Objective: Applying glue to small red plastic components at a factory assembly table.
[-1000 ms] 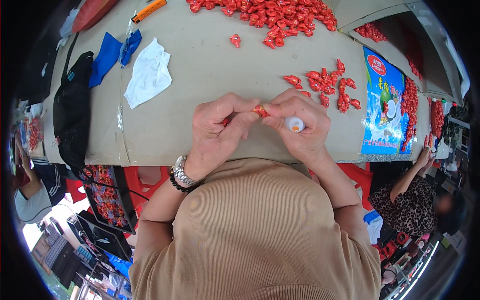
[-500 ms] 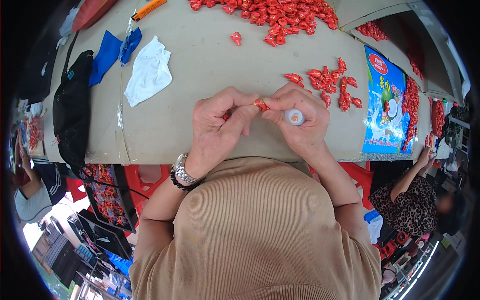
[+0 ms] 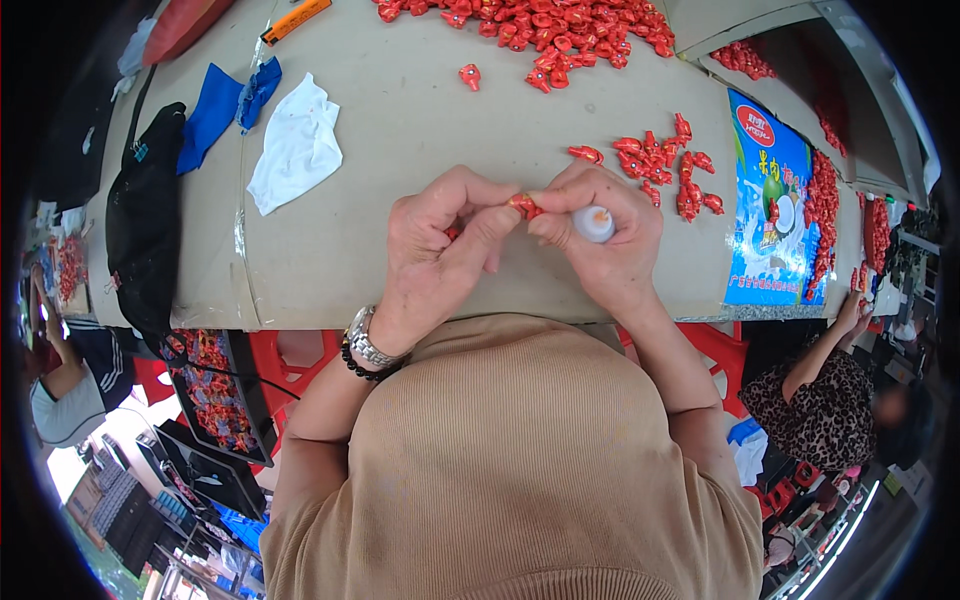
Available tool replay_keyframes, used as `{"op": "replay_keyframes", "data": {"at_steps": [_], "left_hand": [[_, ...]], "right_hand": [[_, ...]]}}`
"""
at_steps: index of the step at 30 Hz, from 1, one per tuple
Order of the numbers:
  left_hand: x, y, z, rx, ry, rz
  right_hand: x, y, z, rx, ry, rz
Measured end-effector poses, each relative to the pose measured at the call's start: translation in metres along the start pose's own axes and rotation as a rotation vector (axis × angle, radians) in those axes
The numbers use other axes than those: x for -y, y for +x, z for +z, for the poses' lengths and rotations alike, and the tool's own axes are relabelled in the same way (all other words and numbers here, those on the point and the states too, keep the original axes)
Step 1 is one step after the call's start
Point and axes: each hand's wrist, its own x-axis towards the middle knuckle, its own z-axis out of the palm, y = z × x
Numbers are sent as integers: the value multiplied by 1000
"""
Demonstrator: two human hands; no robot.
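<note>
Between my two hands, over the near part of the table, is a small glossy red figure with gold touches [image 3: 524, 206]. My left hand [image 3: 430, 250] pinches it with thumb and forefinger; a bit more red shows inside its curled fingers. From the other side, the thumb and forefinger of my right hand [image 3: 622, 255] close on the same figure. A small whitish bottle [image 3: 594, 226] is tucked in my right hand, its round end facing up. Several similar red pieces [image 3: 650, 158] lie loose to the right, past that hand.
A big heap of red pieces [image 3: 575, 40] spreads at the far edge, with a single piece [image 3: 470, 76] before it. White cloth [image 3: 297, 145], blue cloth [image 3: 210, 115], an orange cutter [image 3: 297, 20] and a black bag [image 3: 148, 215] lie left. A printed blue sheet [image 3: 750, 265] lies right.
The bottle in my right hand has tilted, showing more of its side. My fingers have shifted slightly on the red figure, which has turned a little. My left hand barely moves.
</note>
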Motion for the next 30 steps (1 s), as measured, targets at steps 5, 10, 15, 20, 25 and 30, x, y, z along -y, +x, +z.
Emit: {"op": "replay_keyframes", "data": {"at_steps": [5, 10, 15, 20, 25, 30], "left_hand": [[-6, 2, 3, -2, -289, -209], [-2, 1, 5, 2, -386, -272], [-6, -3, 5, 51, -313, -212], [-8, -4, 6, 14, -242, -199], [-7, -5, 5, 0, -228, -185], [-6, -6, 4, 3, -220, -182]], "right_hand": [[15, 1, -5, -25, 183, 412], [18, 0, -3, -71, 240, 547], [23, 0, -5, -59, 236, 558], [28, 0, -3, -74, 269, 602], [29, -1, -1, -75, 286, 623], [30, -4, 0, -83, 307, 637]]}}
